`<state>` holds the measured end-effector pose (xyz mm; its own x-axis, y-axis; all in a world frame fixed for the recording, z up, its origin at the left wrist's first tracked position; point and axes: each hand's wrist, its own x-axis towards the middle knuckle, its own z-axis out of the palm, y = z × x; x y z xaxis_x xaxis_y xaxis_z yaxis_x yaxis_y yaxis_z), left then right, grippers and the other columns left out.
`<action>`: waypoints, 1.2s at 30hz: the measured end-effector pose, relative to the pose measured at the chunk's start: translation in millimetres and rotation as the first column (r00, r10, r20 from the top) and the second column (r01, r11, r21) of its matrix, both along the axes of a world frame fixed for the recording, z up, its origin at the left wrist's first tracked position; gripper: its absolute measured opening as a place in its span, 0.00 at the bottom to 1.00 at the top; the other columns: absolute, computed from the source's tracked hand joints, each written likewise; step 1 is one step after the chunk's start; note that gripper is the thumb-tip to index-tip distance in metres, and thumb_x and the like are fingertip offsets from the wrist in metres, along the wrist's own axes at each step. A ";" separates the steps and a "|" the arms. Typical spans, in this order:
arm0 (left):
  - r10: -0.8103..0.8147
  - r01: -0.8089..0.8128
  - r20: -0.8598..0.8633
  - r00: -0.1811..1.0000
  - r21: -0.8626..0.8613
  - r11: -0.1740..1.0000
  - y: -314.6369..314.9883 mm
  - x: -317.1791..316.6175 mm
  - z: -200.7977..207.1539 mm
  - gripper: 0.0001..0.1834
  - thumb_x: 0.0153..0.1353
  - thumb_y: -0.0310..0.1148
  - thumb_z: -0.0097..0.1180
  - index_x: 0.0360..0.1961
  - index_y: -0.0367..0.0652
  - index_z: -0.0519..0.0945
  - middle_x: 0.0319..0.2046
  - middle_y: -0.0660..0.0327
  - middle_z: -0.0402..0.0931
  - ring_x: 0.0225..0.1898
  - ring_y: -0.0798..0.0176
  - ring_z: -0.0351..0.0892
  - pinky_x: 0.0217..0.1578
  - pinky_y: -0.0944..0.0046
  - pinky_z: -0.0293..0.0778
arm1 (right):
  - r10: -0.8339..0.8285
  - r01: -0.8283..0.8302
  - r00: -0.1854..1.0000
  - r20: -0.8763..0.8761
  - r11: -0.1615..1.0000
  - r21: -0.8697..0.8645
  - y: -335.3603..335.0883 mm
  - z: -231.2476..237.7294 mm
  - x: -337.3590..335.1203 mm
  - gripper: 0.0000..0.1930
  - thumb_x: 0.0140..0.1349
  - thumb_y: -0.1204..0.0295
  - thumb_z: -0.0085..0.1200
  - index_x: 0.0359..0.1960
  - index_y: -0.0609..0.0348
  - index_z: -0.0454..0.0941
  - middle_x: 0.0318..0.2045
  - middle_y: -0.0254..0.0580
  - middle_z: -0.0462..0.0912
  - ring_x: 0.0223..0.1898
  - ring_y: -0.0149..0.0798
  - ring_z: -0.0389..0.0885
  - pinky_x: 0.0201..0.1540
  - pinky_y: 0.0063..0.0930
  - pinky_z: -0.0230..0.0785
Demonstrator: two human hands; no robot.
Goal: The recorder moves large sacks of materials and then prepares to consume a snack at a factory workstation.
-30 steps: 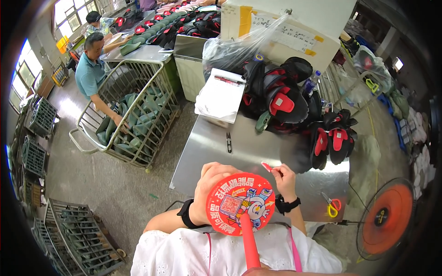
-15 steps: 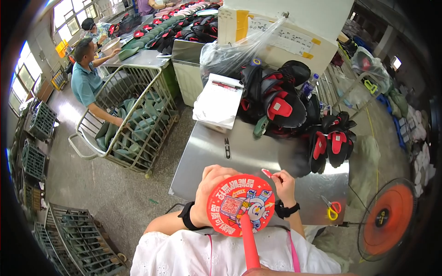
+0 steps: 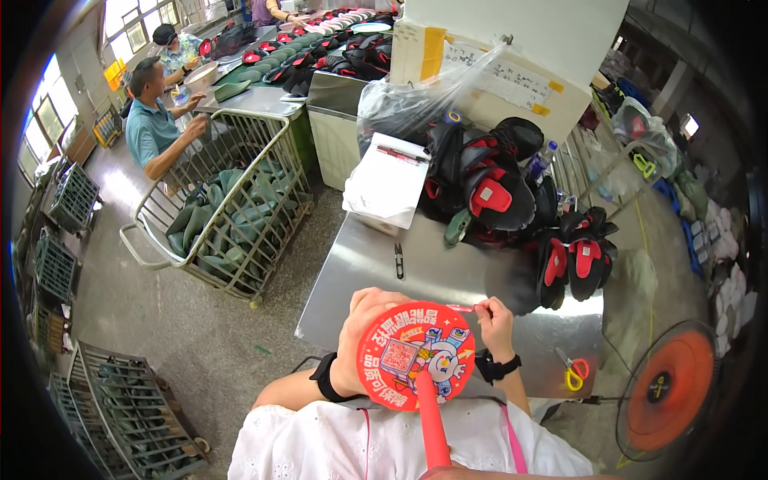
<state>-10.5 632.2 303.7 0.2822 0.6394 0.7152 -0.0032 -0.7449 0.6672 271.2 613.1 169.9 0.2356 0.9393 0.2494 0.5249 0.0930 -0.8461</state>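
Note:
A round red hand fan with printed pictures and a red handle covers much of the space between my hands. My left hand is half behind the fan, its knuckles bent and its fingers hidden; a black band circles the wrist. To the right of the fan, my right hand pinches a thin red-and-white piece, which points left toward the fan's upper rim. What lies behind the fan cannot be seen. At the lower edge, a strip of skin meets the fan handle; I cannot tell whose it is.
The metal table holds thread snips, scissors, a paper pad and piled black-and-red shoe parts. A floor fan stands at right. A co-worker sits by a wheeled cage cart of green pieces.
The piece in my right hand has tipped from slanting upward to lying nearly level. The co-worker's hand has risen out of the cart. The view has shifted slightly.

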 end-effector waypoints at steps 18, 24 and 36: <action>0.103 -0.103 0.028 0.994 0.011 0.995 -19.9 -32.9 15.4 0.50 0.25 0.46 0.78 0.51 0.37 0.68 0.42 0.52 0.77 0.40 0.53 0.75 0.47 0.54 0.62 | 0.083 0.432 0.535 -0.841 0.829 0.356 -1.5 22.3 95.8 0.11 0.66 0.65 0.49 0.30 0.61 0.72 0.29 0.41 0.78 0.36 0.41 0.82 0.50 0.42 0.76; 0.174 -0.174 0.026 0.984 0.011 0.985 -19.9 -39.5 11.5 0.50 0.27 0.46 0.78 0.52 0.36 0.67 0.42 0.51 0.77 0.40 0.53 0.76 0.46 0.53 0.63 | 0.048 0.548 0.592 -0.804 0.708 0.446 3.5 38.5 100.8 0.11 0.66 0.67 0.48 0.29 0.61 0.71 0.30 0.40 0.78 0.35 0.38 0.80 0.50 0.35 0.75; 0.124 -0.121 -0.032 0.992 0.086 0.989 -2.6 -37.6 12.5 0.53 0.28 0.47 0.79 0.56 0.40 0.64 0.44 0.49 0.76 0.41 0.52 0.76 0.47 0.52 0.63 | -0.005 0.552 0.633 -0.774 0.705 0.446 18.7 30.3 75.2 0.07 0.64 0.76 0.54 0.30 0.58 0.68 0.32 0.37 0.77 0.37 0.35 0.80 0.49 0.29 0.76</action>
<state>-48.1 629.6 316.3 0.2330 0.6095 0.7577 0.1154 -0.7910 0.6008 346.4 631.8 200.2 0.8027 0.4839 0.3487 -0.0764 0.6632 -0.7445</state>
